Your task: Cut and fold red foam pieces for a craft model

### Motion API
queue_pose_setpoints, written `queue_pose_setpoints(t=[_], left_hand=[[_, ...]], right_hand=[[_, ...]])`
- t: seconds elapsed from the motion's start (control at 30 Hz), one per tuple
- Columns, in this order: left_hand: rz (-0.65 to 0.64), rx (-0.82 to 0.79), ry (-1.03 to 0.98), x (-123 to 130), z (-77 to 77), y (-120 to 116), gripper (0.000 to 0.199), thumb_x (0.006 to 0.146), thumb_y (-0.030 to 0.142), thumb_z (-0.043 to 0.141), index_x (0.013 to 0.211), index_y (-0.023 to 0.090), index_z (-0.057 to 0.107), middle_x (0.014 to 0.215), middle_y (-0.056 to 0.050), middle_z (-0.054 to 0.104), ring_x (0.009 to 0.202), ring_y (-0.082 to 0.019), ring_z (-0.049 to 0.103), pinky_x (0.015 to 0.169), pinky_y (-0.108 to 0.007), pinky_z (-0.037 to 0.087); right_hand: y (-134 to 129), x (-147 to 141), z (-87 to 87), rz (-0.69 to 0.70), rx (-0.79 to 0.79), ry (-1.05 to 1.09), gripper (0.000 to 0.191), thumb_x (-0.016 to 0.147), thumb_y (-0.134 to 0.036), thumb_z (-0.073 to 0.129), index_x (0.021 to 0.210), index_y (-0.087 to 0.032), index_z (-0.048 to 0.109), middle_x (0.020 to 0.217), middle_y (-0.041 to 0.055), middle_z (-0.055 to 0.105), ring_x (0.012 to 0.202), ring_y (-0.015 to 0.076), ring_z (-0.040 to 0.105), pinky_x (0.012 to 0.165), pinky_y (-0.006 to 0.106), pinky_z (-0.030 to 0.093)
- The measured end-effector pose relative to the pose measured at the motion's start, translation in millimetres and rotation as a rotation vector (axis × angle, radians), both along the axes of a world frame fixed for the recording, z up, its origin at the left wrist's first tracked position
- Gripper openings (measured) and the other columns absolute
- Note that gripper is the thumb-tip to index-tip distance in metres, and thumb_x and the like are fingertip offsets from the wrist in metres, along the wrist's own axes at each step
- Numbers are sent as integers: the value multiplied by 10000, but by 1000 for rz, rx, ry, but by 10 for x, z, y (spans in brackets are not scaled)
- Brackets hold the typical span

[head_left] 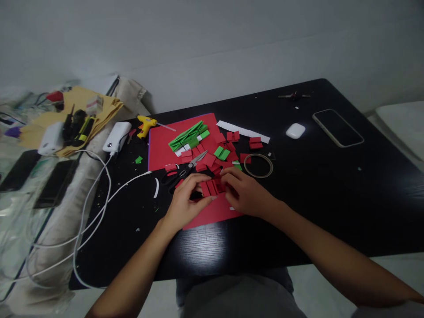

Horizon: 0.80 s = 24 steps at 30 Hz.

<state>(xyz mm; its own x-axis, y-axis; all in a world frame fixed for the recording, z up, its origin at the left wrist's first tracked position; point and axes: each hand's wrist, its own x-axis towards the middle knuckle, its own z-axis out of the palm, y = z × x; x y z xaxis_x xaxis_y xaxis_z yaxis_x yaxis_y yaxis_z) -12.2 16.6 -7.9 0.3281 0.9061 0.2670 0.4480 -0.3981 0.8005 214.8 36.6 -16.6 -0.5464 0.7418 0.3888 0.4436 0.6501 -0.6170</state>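
Note:
Between my two hands is a folded red paper piece [210, 188] with several upright pleats. My left hand [185, 201] grips its left end, thumb in front and fingers behind. At the right end, the curled fingers of my right hand [243, 190] pinch the red paper; the fingertips are partly hidden. Under my hands lies a red sheet [212, 214]. Just beyond them are scissors [191, 166] with black handles, loose folded red paper pieces [207, 160], and a small folded green piece [221, 153]. A roll of tape [259, 166] lies beside my right hand.
Green folded strips [188, 136] rest on another red sheet [159, 150] at the back. A yellow glue gun [145, 126], power bank [117, 136] and white cable [107, 201] are left. A white strip [243, 131], earbud case [295, 130] and phone [338, 127] lie right.

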Motion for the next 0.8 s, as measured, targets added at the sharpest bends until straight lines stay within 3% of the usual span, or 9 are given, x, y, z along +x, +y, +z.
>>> queue_pose_setpoints(t=[0.47, 0.8], left_hand=[[-28, -140, -129, -24, -78, -19, 421, 877, 267, 774, 1274, 243, 634, 1271, -105, 667, 1122, -244, 692, 939, -382, 603], [-51, -208, -177, -27, -94, -30, 449, 881, 246, 766, 1301, 247, 608, 1364, -100, 662, 1183, -242, 699, 1025, -413, 591]], right_hand=[[-18, -31, -19, -17, -30, 2, 164, 861, -54, 572, 959, -185, 583, 1127, 166, 636, 1096, 298, 645, 940, 458, 567], [-38, -42, -44, -86, -37, 7, 305, 738, 19, 553, 955, -194, 547, 1082, 145, 611, 1061, 301, 612, 940, 474, 538]])
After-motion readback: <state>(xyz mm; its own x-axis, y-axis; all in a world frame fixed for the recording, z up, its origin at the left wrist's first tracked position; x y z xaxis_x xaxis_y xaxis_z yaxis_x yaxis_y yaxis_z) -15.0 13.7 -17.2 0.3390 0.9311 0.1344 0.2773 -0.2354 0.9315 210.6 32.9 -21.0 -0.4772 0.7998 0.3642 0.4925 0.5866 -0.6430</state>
